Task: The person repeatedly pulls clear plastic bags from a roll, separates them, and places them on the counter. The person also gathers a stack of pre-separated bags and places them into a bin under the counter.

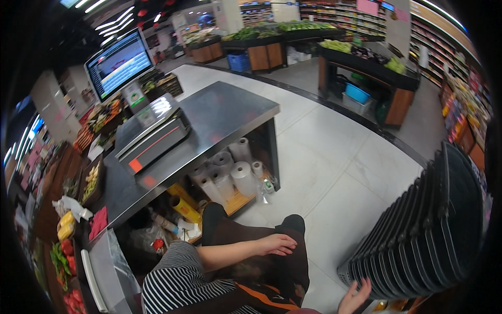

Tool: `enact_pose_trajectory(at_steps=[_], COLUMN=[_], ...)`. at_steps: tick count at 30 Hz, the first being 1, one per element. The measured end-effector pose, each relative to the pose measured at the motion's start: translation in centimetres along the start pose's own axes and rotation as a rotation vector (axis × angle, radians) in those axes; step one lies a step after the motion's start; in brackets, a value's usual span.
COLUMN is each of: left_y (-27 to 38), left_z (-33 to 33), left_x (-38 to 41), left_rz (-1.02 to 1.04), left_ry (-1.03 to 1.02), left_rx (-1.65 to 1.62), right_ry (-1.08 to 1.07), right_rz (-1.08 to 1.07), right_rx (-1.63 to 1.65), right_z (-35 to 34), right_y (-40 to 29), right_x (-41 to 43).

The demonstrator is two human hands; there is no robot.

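Observation:
My left hand lies over my dark apron, palm down, fingers loosely extended and nothing held. At the lower edge of the view, my right hand has its fingers spread beside a tall stack of black plastic shopping baskets. Whether the fingertips touch the lowest part of the stack, I cannot tell. Left of me stands a stainless steel counter carrying a label-printing scale with a lit screen. Rolls of clear plastic bags fill the shelf below.
Yellow rolls and loose plastic lie under the counter. A pink cloth hangs near red peppers. Beyond the pale tiled floor stand vegetable displays, with a blue basin underneath one.

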State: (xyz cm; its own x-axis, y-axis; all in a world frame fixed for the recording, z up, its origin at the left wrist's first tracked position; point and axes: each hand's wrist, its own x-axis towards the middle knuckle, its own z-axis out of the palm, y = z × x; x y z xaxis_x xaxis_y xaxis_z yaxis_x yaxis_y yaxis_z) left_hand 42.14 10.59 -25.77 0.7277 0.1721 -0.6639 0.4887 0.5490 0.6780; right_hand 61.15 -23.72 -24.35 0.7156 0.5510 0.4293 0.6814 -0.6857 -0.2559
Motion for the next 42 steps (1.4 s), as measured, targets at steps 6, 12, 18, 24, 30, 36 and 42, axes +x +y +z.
enact_pose_trajectory(at_steps=[6,12,18,24,30,36,42], left_y=[1.0,-2.3,-17.4,-22.0,-24.5,-24.5,-24.0], left_z=[-9.4,-14.0,-14.6,-8.8,-6.1,-5.7,-5.8], left_x=[-12.1,-32.3,-48.3,-48.0,-48.7,-48.8,-49.0], left_rz=[0.296,0.224,-0.512,-0.750,-0.540,-0.427,-0.459], left_ry=[0.448,1.559,2.093,1.868,2.029,2.133,2.175], left_rx=[-0.026,0.755,0.811,0.639,0.865,0.772,0.698], right_ry=[-0.395,-1.259,-1.986,-2.365,-2.050,-1.394,-0.975], right_rz=[-0.326,-1.129,-1.747,-1.604,-1.937,-2.391,-3.169], right_rx=[1.000,0.819,0.171,0.708,0.531,1.787,1.964], right_z=[1.3,4.5,10.3,10.9,-0.3,-7.9,-15.8], right_y=[-16.2,-26.5,-29.1,-30.2,-39.9,-40.6,-45.0], right_x=[15.9,23.8,24.8,26.9,32.2,30.8,23.2])
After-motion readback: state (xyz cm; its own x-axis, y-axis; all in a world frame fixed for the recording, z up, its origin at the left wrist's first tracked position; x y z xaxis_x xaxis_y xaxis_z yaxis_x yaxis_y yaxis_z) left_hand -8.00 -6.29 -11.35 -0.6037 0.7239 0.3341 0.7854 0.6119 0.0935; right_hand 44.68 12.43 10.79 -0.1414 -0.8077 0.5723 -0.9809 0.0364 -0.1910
